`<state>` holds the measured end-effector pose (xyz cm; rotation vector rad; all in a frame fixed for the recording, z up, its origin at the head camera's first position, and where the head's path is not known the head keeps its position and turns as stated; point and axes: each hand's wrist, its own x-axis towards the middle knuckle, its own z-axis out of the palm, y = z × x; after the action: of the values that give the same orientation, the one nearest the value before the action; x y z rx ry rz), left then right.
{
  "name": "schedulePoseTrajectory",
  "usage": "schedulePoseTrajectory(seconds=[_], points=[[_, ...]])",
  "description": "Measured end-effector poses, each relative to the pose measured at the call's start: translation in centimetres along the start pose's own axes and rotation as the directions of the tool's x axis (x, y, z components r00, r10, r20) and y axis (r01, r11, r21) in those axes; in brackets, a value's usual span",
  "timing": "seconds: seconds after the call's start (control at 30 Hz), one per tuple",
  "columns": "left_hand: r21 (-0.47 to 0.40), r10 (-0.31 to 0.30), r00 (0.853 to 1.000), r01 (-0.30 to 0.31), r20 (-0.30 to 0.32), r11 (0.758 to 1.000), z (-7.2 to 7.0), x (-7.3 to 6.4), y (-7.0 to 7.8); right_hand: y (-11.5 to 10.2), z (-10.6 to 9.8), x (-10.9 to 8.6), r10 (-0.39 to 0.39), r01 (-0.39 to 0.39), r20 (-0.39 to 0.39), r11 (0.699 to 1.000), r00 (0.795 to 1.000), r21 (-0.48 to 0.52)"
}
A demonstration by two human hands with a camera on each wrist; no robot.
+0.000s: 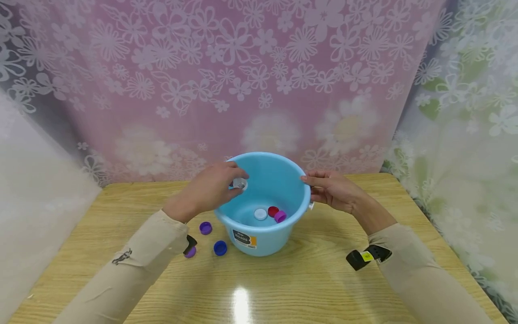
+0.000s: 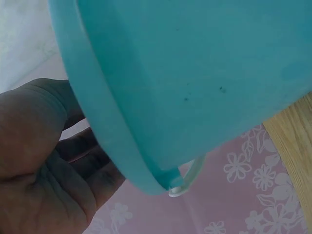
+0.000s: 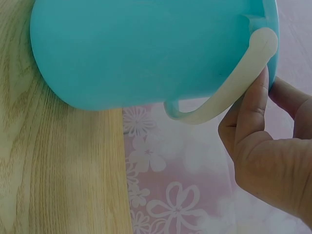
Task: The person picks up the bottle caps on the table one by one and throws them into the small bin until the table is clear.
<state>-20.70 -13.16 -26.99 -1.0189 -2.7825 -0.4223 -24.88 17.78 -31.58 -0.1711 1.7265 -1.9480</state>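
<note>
Beige sleeves (image 1: 133, 265), hands (image 1: 212, 186) (image 1: 333, 191) in grip: left round translucent piece (image 1: 240, 183), right on bucket rim (image 1: 263, 228)

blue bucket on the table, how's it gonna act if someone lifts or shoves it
The blue bucket looks like thin moulded plastic, so it's probably light for its size and fairly stiff. It tapers downward, so a push high up might tip it. The small caps lying inside would likely slide if it tilts.
</note>
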Motion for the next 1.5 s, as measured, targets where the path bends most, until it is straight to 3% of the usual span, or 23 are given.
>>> schedulePoseTrajectory(seconds=[0.43,0.53,0.67,0.77,0.93,1.07,1.23,1.5], points=[[0.019,-0.054,0.998,0.054,0.027,0.998,0.3,-0.1,-0.7,-0.1,0.3,0.2,0.002,-0.002,-0.001,1.0,1.0,0.005],[0.014,-0.068,0.998,0.068,-0.001,0.998,0.3,-0.2,-1.1,-0.1,0.3,0.2,0.003,-0.003,0.002,1.0,1.0,0.014],[-0.053,-0.104,0.991,0.1,-0.089,0.994,0.0,-0.6,-1.7,-0.1,0.2,0.2,0.0,0.0,0.008,1.0,1.0,0.025],[-0.114,-0.143,0.972,0.123,-0.188,0.986,-0.1,-1.3,-2.4,-0.1,0.2,0.3,-0.002,0.001,0.012,0.999,1.0,0.033],[-0.141,-0.186,0.915,0.143,-0.359,0.98,-0.1,-2.7,-4.0,0.0,0.2,0.3,0.001,-0.001,0.014,0.999,1.0,0.035],[-0.147,-0.235,0.883,0.191,-0.406,0.971,0.1,-4.2,-5.2,0.0,0.1,0.2,0.003,-0.003,0.012,1.0,1.0,0.031],[-0.158,-0.315,0.884,0.276,-0.346,0.948,0.8,-6.3,-6.4,0.1,0.0,0.1,0.004,-0.005,0.011,0.999,1.0,0.041],[-0.115,-0.429,0.898,0.417,-0.103,0.901,2.9,-9.7,-8.1,0.1,0.0,0.0,-0.008,0.007,0.032,0.999,0.999,0.051]])
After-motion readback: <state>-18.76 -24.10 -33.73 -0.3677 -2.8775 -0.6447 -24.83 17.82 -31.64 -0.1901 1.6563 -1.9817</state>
